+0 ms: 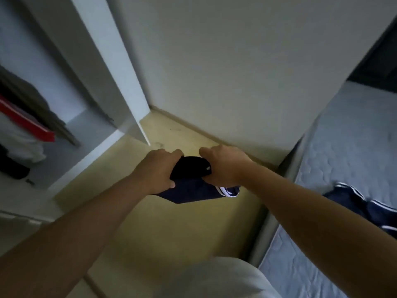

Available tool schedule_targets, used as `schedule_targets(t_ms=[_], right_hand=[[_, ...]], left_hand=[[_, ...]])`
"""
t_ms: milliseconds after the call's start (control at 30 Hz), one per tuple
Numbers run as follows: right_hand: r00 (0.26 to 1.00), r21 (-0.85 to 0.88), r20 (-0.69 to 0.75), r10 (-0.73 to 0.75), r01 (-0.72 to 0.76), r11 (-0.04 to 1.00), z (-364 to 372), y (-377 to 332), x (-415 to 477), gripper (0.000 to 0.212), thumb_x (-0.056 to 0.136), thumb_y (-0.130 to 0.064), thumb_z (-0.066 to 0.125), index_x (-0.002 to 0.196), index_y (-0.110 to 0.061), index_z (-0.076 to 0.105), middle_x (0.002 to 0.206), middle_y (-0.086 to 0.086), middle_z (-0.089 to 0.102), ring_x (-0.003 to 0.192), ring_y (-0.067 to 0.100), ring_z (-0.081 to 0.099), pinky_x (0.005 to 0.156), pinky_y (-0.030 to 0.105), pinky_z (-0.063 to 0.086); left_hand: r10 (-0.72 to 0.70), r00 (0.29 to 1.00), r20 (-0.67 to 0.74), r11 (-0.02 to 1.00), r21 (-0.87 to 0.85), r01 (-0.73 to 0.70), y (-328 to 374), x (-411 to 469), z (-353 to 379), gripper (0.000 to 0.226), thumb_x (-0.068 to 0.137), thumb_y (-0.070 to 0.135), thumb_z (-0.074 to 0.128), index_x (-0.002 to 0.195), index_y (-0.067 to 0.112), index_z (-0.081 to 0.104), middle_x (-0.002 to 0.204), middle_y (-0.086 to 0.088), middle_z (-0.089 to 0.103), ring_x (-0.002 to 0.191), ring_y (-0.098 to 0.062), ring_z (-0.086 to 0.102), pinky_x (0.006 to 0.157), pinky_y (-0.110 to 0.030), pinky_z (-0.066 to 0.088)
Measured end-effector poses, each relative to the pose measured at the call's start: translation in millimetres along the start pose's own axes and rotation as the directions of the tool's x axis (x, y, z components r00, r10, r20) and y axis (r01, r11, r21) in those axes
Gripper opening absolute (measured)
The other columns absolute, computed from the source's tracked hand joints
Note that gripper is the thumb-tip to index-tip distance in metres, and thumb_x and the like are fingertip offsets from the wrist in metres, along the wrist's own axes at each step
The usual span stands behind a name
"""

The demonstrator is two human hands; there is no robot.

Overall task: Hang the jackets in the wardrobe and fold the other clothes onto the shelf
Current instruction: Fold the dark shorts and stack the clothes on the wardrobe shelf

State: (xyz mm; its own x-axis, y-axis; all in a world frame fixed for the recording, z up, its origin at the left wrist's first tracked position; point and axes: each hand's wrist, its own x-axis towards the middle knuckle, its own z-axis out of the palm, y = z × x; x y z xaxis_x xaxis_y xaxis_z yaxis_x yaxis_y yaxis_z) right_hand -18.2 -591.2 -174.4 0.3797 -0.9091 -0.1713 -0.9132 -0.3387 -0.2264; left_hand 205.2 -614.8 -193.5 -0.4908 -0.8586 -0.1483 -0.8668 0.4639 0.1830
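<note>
A folded dark navy garment (pixel 191 186) with white stripes at one edge is held in the air above the floor. My left hand (pixel 159 168) grips its left side and my right hand (pixel 223 166) grips its right side, fingers curled round the cloth. The open wardrobe (pixel 71 125) stands at the left, with hanging clothes and a red item (pixel 28 121) inside. Another navy garment with white stripes (pixel 361 203) lies on the bed at the right.
The wardrobe door (pixel 120 67) stands open ahead on the left. A white wall (pixel 236 61) is straight ahead. The bed with a blue-grey mattress (pixel 343 147) fills the right side. Yellowish floor (pixel 171 229) lies between wardrobe and bed.
</note>
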Motion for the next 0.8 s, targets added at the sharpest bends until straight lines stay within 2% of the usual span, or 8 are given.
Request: schedule_targets(t_ms=[100, 233, 400, 467, 533, 600, 733, 800], right_hand=[[0.993, 0.047, 0.005, -0.121, 0.120, 0.992, -22.2, -25.4, 53.9, 0.039, 0.074, -0.043, 0.069, 0.086, -0.022, 0.038, 0.074, -0.002, 0.052, 0.069, 0.025, 0.055, 0.056, 0.037, 0.050], [0.969, 0.175, 0.007, -0.246, 0.241, 0.955, -56.2, -55.8, 126.1, 0.045, 0.072, -0.046, 0.077, 0.091, -0.024, 0.043, 0.074, -0.006, 0.055, 0.065, 0.014, 0.056, 0.051, 0.029, 0.043], [0.902, 0.239, -0.007, -0.432, 0.421, 0.875, -109.5, -90.8, 233.0, 0.061, 0.070, -0.054, 0.077, 0.123, -0.041, 0.050, 0.086, -0.017, 0.063, 0.074, 0.002, 0.061, 0.073, 0.026, 0.053], [0.862, 0.274, -0.010, -0.507, 0.490, 0.828, -132.6, -101.0, 278.7, 0.061, 0.072, -0.055, 0.078, 0.126, -0.037, 0.054, 0.099, -0.014, 0.065, 0.086, 0.005, 0.062, 0.079, 0.024, 0.052], [0.822, 0.338, -0.024, -0.570, 0.543, 0.769, -158.9, -112.6, 322.7, 0.057, 0.075, -0.053, 0.079, 0.125, -0.036, 0.058, 0.109, -0.016, 0.065, 0.095, 0.001, 0.060, 0.081, 0.014, 0.045], [0.791, 0.396, -0.060, -0.609, 0.579, 0.712, -185.5, -126.7, 362.9, 0.052, 0.076, -0.049, 0.080, 0.123, -0.037, 0.062, 0.111, -0.021, 0.064, 0.098, -0.004, 0.059, 0.080, 0.007, 0.039], [0.728, 0.426, -0.120, -0.675, 0.652, 0.627, -228.9, -164.1, 442.2, 0.046, 0.080, -0.044, 0.080, 0.121, -0.037, 0.062, 0.110, -0.020, 0.065, 0.099, -0.002, 0.061, 0.081, 0.008, 0.041], [0.711, 0.449, -0.155, -0.686, 0.669, 0.592, -248.4, -186.5, 481.5, 0.042, 0.080, -0.044, 0.080, 0.116, -0.043, 0.059, 0.105, -0.024, 0.063, 0.094, -0.008, 0.060, 0.074, 0.004, 0.042]], left_hand=[[-0.164, 0.986, -0.035, 0.967, -0.204, 0.154, -63.7, -23.6, -21.9, 0.044, 0.069, 0.044, 0.082, 0.103, 0.037, 0.055, 0.088, 0.020, 0.060, 0.081, -0.004, 0.058, 0.061, -0.019, 0.040], [-0.233, 0.966, -0.111, 0.925, -0.331, 0.185, -122.5, -39.3, -66.1, 0.049, 0.074, 0.044, 0.082, 0.116, 0.042, 0.056, 0.102, 0.027, 0.060, 0.093, 0.002, 0.058, 0.073, -0.019, 0.043], [-0.367, 0.911, -0.190, 0.856, -0.453, 0.250, -189.9, -36.5, -129.7, 0.055, 0.074, 0.047, 0.085, 0.121, 0.040, 0.058, 0.106, 0.029, 0.062, 0.099, 0.013, 0.059, 0.079, -0.010, 0.048], [-0.423, 0.871, -0.251, 0.834, -0.482, 0.267, -216.3, -29.8, -153.8, 0.059, 0.073, 0.048, 0.085, 0.125, 0.039, 0.058, 0.109, 0.025, 0.065, 0.099, 0.012, 0.060, 0.080, -0.010, 0.050], [-0.493, 0.811, -0.315, 0.809, -0.508, 0.295, -241.4, -23.5, -181.1, 0.058, 0.072, 0.048, 0.085, 0.123, 0.043, 0.057, 0.107, 0.024, 0.065, 0.098, 0.012, 0.060, 0.077, -0.005, 0.048], [-0.548, 0.760, -0.350, 0.793, -0.506, 0.339, -264.7, -15.8, -209.7, 0.057, 0.073, 0.049, 0.084, 0.123, 0.046, 0.057, 0.107, 0.024, 0.064, 0.097, 0.012, 0.060, 0.075, -0.005, 0.049], [-0.601, 0.683, -0.416, 0.782, -0.485, 0.392, -317.6, 1.7, -262.5, 0.056, 0.075, 0.051, 0.081, 0.125, 0.045, 0.056, 0.110, 0.025, 0.063, 0.098, 0.015, 0.057, 0.076, -0.002, 0.045], [-0.608, 0.651, -0.454, 0.784, -0.472, 0.403, -347.5, 9.7, -289.0, 0.056, 0.076, 0.049, 0.081, 0.126, 0.045, 0.055, 0.111, 0.028, 0.060, 0.098, 0.021, 0.054, 0.076, 0.002, 0.041]])
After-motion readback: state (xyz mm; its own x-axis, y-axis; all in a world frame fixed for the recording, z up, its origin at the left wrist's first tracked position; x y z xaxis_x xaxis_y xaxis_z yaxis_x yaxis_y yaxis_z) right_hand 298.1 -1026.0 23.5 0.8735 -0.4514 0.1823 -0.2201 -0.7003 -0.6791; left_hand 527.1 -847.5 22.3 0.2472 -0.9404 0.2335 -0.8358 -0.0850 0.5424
